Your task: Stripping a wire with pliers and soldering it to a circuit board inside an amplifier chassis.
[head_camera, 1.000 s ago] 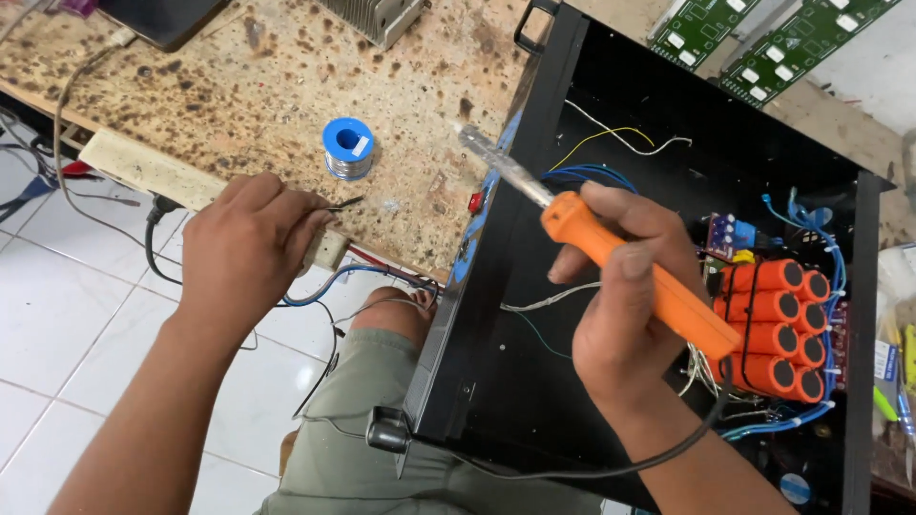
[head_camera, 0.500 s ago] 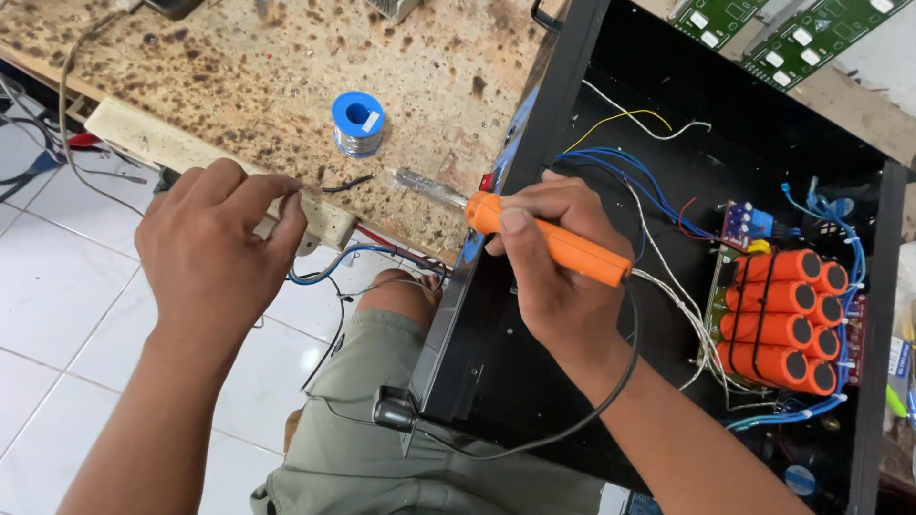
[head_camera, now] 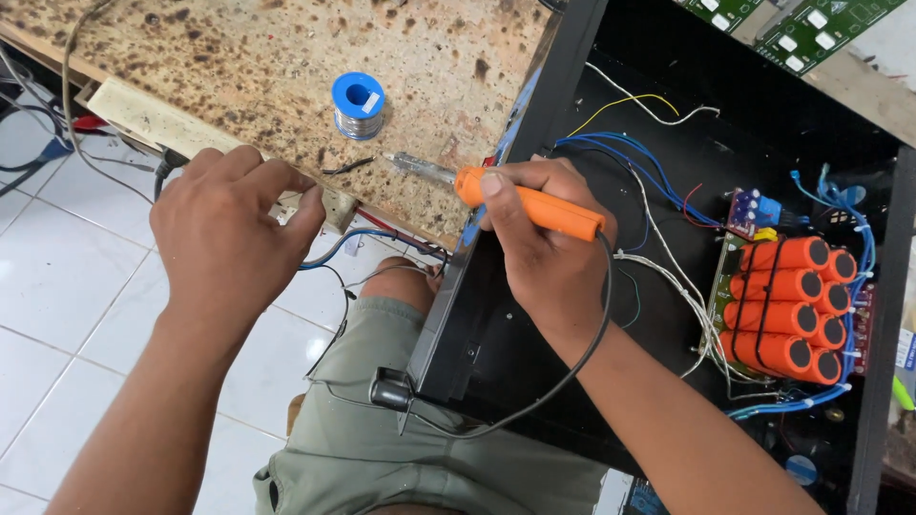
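Soldering iron (head_camera: 530,202) in right hand (head_camera: 549,253)

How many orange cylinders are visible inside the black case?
8. The orange cylinders lie bundled at the right side of the black case, four rows in two columns under black straps. More may be hidden beneath.
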